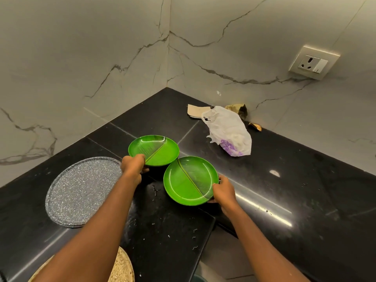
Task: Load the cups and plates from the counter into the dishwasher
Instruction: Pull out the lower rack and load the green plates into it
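Two green leaf-patterned plates are over the black counter (284,180) near its inner corner. My left hand (133,165) grips the near rim of the far plate (156,148), fingers curled over the edge. My right hand (222,191) grips the right rim of the near plate (188,180), thumb on top. The two plates nearly touch at their rims. Whether either plate is lifted off the counter I cannot tell. No cups and no dishwasher are in sight.
A grey speckled round plate (81,190) lies left of my left arm. A beige woven mat (122,267) pokes out below it. A white plastic bag (230,131), cardboard (197,110) and wrappers (240,109) sit near the back wall. A wall socket (313,62) is upper right.
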A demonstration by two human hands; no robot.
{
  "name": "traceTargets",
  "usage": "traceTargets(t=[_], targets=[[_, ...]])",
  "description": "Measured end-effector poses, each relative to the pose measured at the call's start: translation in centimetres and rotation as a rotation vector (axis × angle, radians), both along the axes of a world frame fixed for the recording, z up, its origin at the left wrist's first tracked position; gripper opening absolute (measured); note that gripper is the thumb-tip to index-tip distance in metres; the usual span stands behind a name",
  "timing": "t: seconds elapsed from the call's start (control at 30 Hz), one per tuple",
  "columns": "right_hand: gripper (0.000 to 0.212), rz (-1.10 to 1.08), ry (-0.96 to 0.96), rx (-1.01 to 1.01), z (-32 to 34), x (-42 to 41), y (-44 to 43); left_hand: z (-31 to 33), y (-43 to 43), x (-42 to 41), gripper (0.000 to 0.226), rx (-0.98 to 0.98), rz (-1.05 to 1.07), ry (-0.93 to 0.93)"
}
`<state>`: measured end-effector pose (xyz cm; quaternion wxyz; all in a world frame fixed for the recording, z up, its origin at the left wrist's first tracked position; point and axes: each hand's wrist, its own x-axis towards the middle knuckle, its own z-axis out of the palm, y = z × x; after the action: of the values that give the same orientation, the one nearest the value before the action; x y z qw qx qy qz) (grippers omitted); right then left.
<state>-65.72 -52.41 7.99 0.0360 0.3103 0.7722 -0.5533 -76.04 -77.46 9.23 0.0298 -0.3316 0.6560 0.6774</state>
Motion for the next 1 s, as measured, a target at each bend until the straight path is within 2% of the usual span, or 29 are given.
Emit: traceTargets(t=[0.13,0.23,0.37,0.57,0.67,0.9,1.0], targets=[[0.029,-0.018,0.004,0.227,0.1,1.6,1.9,1.3,1.3,2.0,0.017,-0.006,-0.031,0.014],[0.030,-0.032,0.028,0.324,1.1,3.2,3.2,1.8,2.4,3.4,0.031,0.014,-0.025,0.038],[0.022,-0.072,0.068,0.344,1.7,5.5,5.5,2.8,4.1,5.9,0.035,-0.055,0.012,0.074],[0.017,-0.098,0.141,0.371,2.8,10.5,9.6,3.7,7.9,12.0,0.033,-0.232,-0.064,0.108],[0.017,-0.089,0.183,0.388,3.1,13.0,11.3,3.2,9.6,14.7,0.035,-0.247,-0.086,0.126],[0.017,-0.087,0.238,0.344,2.4,21.0,15.1,2.6,14.5,25.0,0.016,-0.309,-0.143,0.168],[0.018,-0.095,0.226,0.351,2.2,24.5,16.0,2.2,15.5,29.2,0.016,-0.354,-0.138,0.169]])
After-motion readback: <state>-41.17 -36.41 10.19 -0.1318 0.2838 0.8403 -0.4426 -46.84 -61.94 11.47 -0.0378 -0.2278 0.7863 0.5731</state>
